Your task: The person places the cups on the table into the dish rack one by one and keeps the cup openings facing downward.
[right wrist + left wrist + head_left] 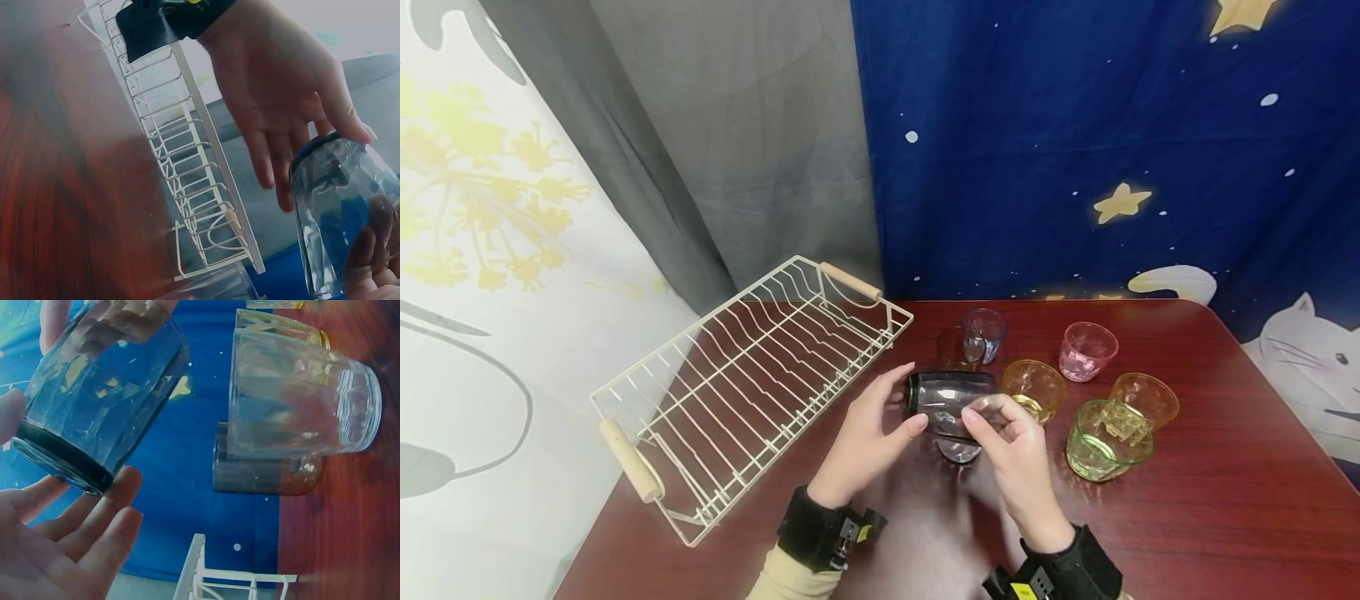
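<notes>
A dark grey tinted drinking glass (951, 396) lies sideways in the air between both hands, its thick base to the left. My right hand (1021, 458) pinches the wall at the rim end, with fingertips showing through the glass in the right wrist view. Around the base end is my left hand (867, 437); its thumb is at the side and its fairly straight fingers reach along the base edge in the left wrist view. Below the held glass stands a clear glass (300, 394), partly hidden from the head view. Just behind is a brownish glass (951, 354).
A cream wire dish rack (730, 362) with wooden handles stands at the left. Toward the right are a blue glass (988, 329), a pink glass (1086, 354), an amber glass (1032, 382), a yellow glass (1150, 396) and a green glass (1097, 454). Curtains hang behind the table (1225, 508).
</notes>
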The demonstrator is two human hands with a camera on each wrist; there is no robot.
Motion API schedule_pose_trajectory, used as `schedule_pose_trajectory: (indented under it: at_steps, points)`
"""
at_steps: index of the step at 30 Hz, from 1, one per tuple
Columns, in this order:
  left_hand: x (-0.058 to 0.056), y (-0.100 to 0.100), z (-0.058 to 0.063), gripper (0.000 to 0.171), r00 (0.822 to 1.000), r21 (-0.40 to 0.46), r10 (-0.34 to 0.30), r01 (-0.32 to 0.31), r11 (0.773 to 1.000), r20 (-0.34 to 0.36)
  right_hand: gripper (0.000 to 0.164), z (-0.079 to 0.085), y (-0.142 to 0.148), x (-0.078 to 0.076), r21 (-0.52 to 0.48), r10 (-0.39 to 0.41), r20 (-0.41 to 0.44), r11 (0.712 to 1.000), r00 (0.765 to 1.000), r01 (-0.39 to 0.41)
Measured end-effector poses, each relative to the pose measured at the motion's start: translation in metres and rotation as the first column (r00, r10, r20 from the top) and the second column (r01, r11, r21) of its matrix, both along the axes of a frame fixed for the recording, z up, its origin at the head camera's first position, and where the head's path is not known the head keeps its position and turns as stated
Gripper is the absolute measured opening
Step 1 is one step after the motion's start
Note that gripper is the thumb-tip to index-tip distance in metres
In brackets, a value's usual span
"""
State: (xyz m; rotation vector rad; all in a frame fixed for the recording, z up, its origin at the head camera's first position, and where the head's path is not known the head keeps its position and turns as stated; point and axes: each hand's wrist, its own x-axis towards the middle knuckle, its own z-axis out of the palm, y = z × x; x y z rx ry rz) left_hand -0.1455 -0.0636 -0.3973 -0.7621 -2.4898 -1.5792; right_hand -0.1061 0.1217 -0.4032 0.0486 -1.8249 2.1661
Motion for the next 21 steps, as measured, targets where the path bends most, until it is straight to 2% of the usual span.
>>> schedule_pose_trajectory:
  at_steps: [5,9,14,21]
  points:
    - [-0.002,-0.005,0.005,0.062,0.998,-0.079,0.040,-0.043,0.996,-0.043,0.010,0.000,0.002,-0.003,0.094,0.013,0.038,0.995,0.999,-0.016]
    - [-0.003,-0.011,0.014,0.064,0.991,-0.177,0.071,-0.090,0.980,-0.111,0.001,0.001,0.004,-0.005,0.165,0.055,0.056,0.984,0.997,-0.064]
    - [-0.006,-0.019,0.027,0.065,0.979,-0.274,0.057,-0.110,0.955,-0.196,0.010,0.000,0.007,-0.008,0.274,0.090,0.036,0.957,0.995,-0.096]
    - [-0.009,-0.030,0.040,0.065,0.956,-0.331,0.032,-0.132,0.935,-0.292,0.010,-0.004,0.009,-0.011,0.384,0.116,0.036,0.915,0.993,-0.121]
